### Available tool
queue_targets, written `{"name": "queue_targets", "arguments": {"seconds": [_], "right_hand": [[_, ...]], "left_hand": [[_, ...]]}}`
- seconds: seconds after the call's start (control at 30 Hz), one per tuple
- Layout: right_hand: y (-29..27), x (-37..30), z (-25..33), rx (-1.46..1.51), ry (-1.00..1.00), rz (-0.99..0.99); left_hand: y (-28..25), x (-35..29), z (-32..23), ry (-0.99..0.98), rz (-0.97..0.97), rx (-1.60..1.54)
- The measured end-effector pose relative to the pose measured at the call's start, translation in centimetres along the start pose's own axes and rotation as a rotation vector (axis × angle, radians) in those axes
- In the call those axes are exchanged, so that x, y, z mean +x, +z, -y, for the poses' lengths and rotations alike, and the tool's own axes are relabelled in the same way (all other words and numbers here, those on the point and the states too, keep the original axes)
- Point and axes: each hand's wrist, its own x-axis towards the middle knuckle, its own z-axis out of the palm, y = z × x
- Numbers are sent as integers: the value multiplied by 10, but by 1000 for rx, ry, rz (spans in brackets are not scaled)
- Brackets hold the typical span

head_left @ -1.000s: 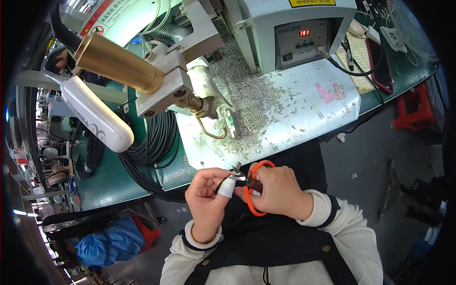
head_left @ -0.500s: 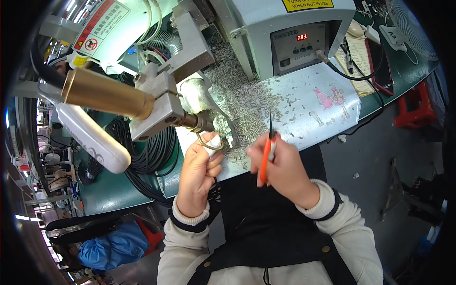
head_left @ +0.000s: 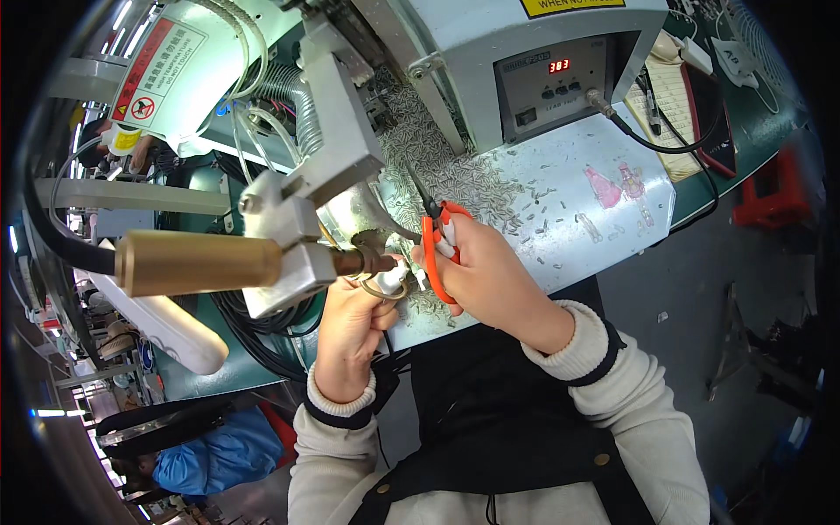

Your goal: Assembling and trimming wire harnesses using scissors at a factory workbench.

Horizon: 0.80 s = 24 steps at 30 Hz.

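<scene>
My left hand (head_left: 348,332) is closed on a small white cylindrical piece (head_left: 394,278), held at the metal tip of a brass-bodied soldering head (head_left: 201,262). A curved metal tube loops across the front of that piece. My right hand (head_left: 494,276) grips orange-handled pliers (head_left: 430,258) with slim dark jaws. The jaws point up and left over a heap of small metal pins (head_left: 472,188). My right fingers are close to the white piece; whether they touch it, I cannot tell. The soldering head partly hides my left fingertips.
A grey control box (head_left: 556,87) with a red display stands behind the hands. A metal arm (head_left: 337,131) and ribbed hose (head_left: 306,114) rise at the upper left. Black coiled cable (head_left: 249,319) lies left. Notebook (head_left: 661,114) and phone (head_left: 709,122) sit far right.
The soldering head has come down and turned nearly level, its tip lower toward the white piece. My right hand, with the pliers, has moved left and closer to my left hand.
</scene>
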Motion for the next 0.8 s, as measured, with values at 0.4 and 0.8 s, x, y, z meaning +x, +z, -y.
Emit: {"name": "queue_targets", "arguments": {"seconds": [0.4,0.8], "right_hand": [[4,-2,-8,7,-96,-48],[1,-33,-4,328,-24,82]], "left_hand": [[-5,-3,10,115,-32,45],[7,-33,14,61,28,-44]]}}
